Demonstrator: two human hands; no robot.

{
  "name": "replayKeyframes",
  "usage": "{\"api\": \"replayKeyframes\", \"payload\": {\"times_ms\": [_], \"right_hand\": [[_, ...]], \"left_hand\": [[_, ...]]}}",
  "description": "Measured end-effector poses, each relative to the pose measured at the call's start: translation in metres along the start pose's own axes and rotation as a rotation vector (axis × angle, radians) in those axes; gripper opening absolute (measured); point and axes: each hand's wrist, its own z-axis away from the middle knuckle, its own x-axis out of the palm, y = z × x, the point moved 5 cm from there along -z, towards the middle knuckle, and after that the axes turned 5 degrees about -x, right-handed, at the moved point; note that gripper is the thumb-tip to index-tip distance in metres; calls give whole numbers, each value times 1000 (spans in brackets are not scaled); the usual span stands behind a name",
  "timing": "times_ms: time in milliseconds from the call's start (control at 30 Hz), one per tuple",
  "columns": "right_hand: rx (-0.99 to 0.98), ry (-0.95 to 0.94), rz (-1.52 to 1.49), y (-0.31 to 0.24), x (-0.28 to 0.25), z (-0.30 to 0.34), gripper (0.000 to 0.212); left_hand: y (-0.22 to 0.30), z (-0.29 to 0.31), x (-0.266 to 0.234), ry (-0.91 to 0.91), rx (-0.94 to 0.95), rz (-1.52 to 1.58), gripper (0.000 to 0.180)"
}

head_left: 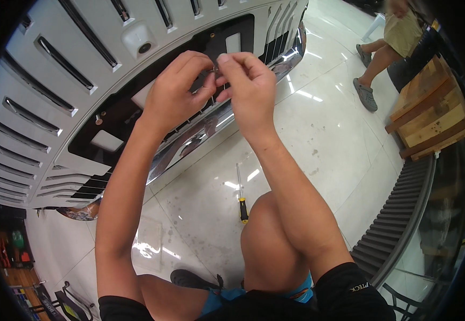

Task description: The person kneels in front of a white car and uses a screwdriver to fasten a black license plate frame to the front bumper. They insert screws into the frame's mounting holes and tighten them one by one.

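My left hand [181, 88] and my right hand [251, 85] meet in front of a vehicle's light-coloured slatted grille [55, 96]. Both are closed in a pinch, their fingertips nearly touching. A tiny shiny piece [216, 69] shows between them, too small to name. Just behind the hands, a long black mounting plate [85, 136] with pale rectangular cut-outs lies against the grille. A screw [98, 121] sticks out near its left end, and a small brass-coloured fastener [212, 35] sits near its top edge.
A screwdriver [243, 208] with a yellow-and-black handle lies on the tiled floor [318, 144] beside my knee. Chrome trim [200, 134] runs below the plate. To the right are stacked wooden pieces [436, 112], a dark ribbed panel [398, 208] and another person's legs [377, 69].
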Motion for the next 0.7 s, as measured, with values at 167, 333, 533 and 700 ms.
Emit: {"api": "replayKeyframes", "payload": {"times_ms": [167,333,533,700], "right_hand": [[-33,-46,139,-1,7,1,19],[-48,-54,152,2,-2,-5,18],[-199,86,162,-5,-14,-35,18],[-339,104,202,-4,-2,-44,17]], "left_hand": [[2,-1,-1,30,-7,-20,24],[2,-3,-2,53,32,2,17],[-1,2,-2,67,-2,3,11],[-1,1,0,46,-5,-7,10]]}}
